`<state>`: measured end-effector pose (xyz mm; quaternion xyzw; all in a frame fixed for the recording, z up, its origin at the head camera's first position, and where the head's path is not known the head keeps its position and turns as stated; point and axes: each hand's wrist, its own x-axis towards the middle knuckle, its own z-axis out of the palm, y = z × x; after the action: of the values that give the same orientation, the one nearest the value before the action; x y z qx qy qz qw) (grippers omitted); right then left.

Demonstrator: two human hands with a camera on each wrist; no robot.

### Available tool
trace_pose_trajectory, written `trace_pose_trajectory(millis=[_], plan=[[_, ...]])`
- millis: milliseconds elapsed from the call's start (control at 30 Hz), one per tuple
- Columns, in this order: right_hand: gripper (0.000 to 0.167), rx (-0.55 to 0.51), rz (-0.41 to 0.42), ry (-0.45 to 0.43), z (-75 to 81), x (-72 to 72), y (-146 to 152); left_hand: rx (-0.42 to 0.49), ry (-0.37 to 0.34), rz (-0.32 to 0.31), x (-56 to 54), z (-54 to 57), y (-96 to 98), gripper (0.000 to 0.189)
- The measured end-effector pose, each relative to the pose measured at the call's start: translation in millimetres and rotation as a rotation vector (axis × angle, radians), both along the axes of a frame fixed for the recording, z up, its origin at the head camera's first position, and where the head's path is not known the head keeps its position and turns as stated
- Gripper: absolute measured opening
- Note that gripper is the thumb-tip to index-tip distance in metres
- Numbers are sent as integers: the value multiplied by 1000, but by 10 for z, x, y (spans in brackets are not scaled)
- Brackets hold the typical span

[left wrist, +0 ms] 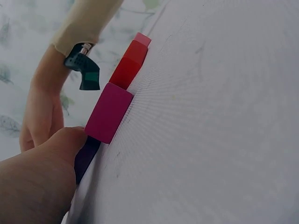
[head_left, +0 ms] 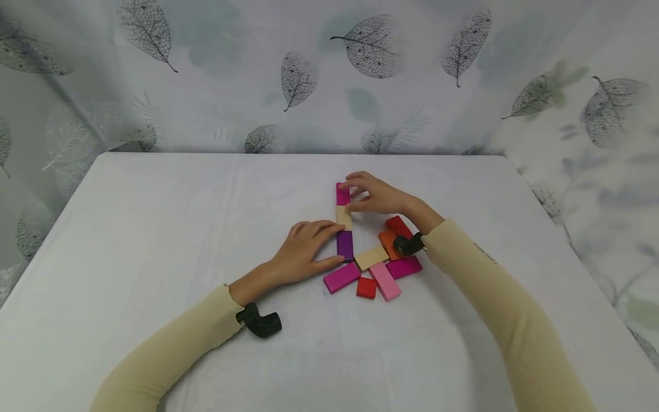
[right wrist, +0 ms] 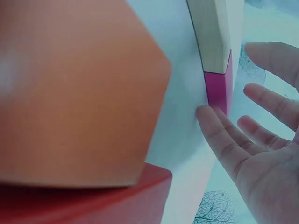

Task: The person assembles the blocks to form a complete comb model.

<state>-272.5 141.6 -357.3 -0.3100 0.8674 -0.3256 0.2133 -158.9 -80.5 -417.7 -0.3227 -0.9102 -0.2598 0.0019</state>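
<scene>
A short column of blocks stands on the table: a magenta block (head_left: 342, 196) at the far end, a beige block (head_left: 342, 216), then a purple block (head_left: 345, 246). My left hand (head_left: 306, 249) lies along the column's left side, its forefinger at the seam between beige and purple, its thumb by the purple block's near end. In the left wrist view that thumb (left wrist: 70, 142) rests against the dark purple block (left wrist: 86, 158). From the right, my right hand (head_left: 381, 194) reaches over the far blocks. Its fingers (right wrist: 268, 98) are spread in the right wrist view, some tips close to the magenta block (right wrist: 218, 91).
Right of the column lies a loose cluster: a beige block (head_left: 372, 258), a second magenta block (head_left: 342, 278), a pink block (head_left: 385, 280), a small red block (head_left: 366, 288), another magenta block (head_left: 404, 267), an orange block (head_left: 388, 243) and a red block (head_left: 399, 226). White cloth covers the table (head_left: 180, 200).
</scene>
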Motion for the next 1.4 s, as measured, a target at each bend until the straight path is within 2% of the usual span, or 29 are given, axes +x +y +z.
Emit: trace_pose_trajectory(millis=[733, 1100, 1400], plan=[[55, -26, 31, -38, 98, 356, 143, -3, -18, 5, 4, 19, 6, 65], [49, -107, -5, 3, 81, 472, 208, 0, -30, 3, -15, 7, 3, 66], [45, -155, 57, 13, 46, 644, 265, 9, -38, -1, -14, 19, 5, 66]])
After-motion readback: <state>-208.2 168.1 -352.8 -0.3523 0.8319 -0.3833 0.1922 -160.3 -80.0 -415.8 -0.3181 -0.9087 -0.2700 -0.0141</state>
